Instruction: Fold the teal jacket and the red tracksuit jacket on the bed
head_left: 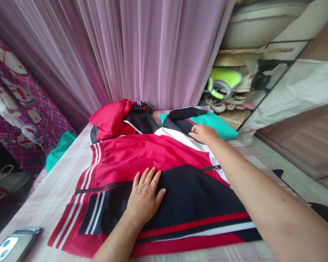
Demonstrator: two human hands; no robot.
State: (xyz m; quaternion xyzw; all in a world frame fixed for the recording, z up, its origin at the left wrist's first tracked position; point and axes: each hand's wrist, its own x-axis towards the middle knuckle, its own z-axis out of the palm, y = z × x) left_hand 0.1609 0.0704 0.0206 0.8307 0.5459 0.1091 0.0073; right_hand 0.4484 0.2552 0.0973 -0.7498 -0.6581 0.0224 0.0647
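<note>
A red, black and white track jacket (125, 149) lies spread on its side on the table, its hem with white stripes to the left. Its near black sleeve (196, 196) is folded across the front. My left hand (143, 198) rests flat on that black cloth, fingers stretched out and a little apart. At the far side, my right hand (203, 133) has its fingers curled on the jacket's dark far sleeve near the white shoulder panel. The zipper pull (216, 167) shows beside my right forearm.
Another red and black garment (112, 118) lies bunched at the back left. A teal bag (224, 125) sits under the far sleeve. A phone (19, 243) lies at the near left corner of the checked tablecloth (62, 174). Behind hangs a purple curtain (158, 54); a shoe rack (268, 87) stands right.
</note>
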